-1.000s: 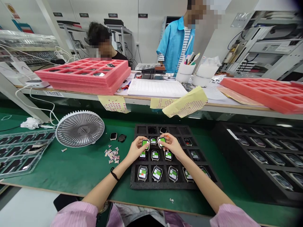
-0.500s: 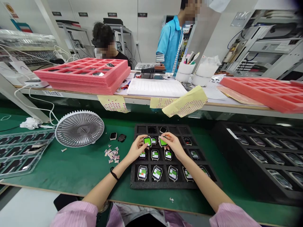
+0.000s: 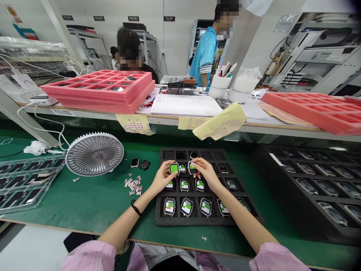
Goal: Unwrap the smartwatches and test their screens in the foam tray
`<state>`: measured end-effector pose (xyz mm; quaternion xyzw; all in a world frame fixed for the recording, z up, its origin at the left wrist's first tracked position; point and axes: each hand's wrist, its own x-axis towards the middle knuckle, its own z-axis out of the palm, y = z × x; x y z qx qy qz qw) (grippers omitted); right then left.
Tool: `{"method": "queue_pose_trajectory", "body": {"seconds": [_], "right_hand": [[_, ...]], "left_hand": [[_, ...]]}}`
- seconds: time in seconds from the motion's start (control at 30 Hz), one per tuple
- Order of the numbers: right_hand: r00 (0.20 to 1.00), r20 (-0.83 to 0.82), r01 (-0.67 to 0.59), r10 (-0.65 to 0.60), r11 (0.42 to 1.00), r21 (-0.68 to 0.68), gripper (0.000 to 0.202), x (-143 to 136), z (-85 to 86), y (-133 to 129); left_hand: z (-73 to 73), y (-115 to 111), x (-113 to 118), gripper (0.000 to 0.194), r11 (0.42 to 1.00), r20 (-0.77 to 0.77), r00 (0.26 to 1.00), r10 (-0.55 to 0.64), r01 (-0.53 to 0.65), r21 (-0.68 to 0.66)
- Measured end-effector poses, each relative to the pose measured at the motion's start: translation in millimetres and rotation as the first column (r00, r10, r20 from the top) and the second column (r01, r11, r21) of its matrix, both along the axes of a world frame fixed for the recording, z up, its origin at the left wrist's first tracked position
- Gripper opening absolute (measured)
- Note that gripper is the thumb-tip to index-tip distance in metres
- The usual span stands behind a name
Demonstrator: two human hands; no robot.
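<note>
Green watchfaces [image 3: 174,168] (illegible), left hand [image 3: 161,179] holding 1, right hand [image 3: 208,173] 1

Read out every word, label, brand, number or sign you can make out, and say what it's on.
Nothing is legible enough to quote.
Dark wall signs: too blurred.
Upper-left notice: too blurred.
Shelf-edge label: too blurred.
Machine label: too small.
Lined paper: too small.
Watch screens: too small.
</note>
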<state>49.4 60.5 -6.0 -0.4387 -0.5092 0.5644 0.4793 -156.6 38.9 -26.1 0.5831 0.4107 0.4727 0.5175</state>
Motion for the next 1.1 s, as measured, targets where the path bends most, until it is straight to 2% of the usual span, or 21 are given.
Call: {"method": "queue_pose_trajectory", "body": {"seconds": [0.27, 0.4, 0.47, 0.6, 0.7, 0.83, 0.9, 1.0, 1.1], "right_hand": [[1.000, 0.011, -0.020, 0.020, 1.000, 0.009, 0.033, 1.0, -2.1, 1.0], [0.998, 0.039, -0.058, 0.057, 0.998, 0.027, 0.034, -2.8, -6.1, -0.3], [0.993, 0.087, -0.089, 0.084, 0.994, 0.064, 0.033, -6.5, -8.3, -3.4], [0.955, 0.250, -0.203, 0.157, 0.964, 0.171, 0.029, -15.3, -10.7, -14.1], [0.929, 0.306, -0.274, 0.206, 0.942, 0.195, 0.032, -20.0, -12.1, -21.4], [0.908, 0.347, -0.313, 0.237, 0.932, 0.184, 0.043, -22.3, -13.5, -25.0], [0.906, 0.343, -0.327, 0.248, 0.925, 0.192, 0.046, -22.5, -11.9, -24.6], [0.940, 0.208, -0.312, 0.271, 0.928, 0.202, 0.044, -22.3, -6.8, -22.3], [0.937, -0.001, -0.346, 0.348, 0.931, 0.117, 0.039, -21.7, -2.2, -20.2]], "left_hand": [[-5.2, 2.0, -0.4, 0.059, 0.997, -0.055, 0.998, -0.041, 0.045, 0.058], [-4.3, -0.6, 0.2, 0.048, 0.976, -0.145, 0.989, -0.004, 0.035, 0.215], [0.0, -3.4, -0.3, 0.039, 0.933, -0.252, 0.967, 0.043, 0.051, 0.355], [7.1, -5.0, -4.9, 0.038, 0.774, -0.451, 0.873, 0.184, 0.154, 0.614], [5.4, -1.8, -8.5, 0.043, 0.707, -0.531, 0.804, 0.269, 0.210, 0.675], [2.0, -0.5, -7.7, 0.050, 0.675, -0.598, 0.715, 0.362, 0.242, 0.697], [3.6, -2.5, -6.4, 0.050, 0.653, -0.598, 0.695, 0.399, 0.242, 0.718], [9.9, -6.9, -5.9, 0.046, 0.620, -0.511, 0.772, 0.377, 0.199, 0.759], [16.6, -10.9, -5.7, 0.047, 0.629, -0.392, 0.869, 0.301, 0.128, 0.767]]}}
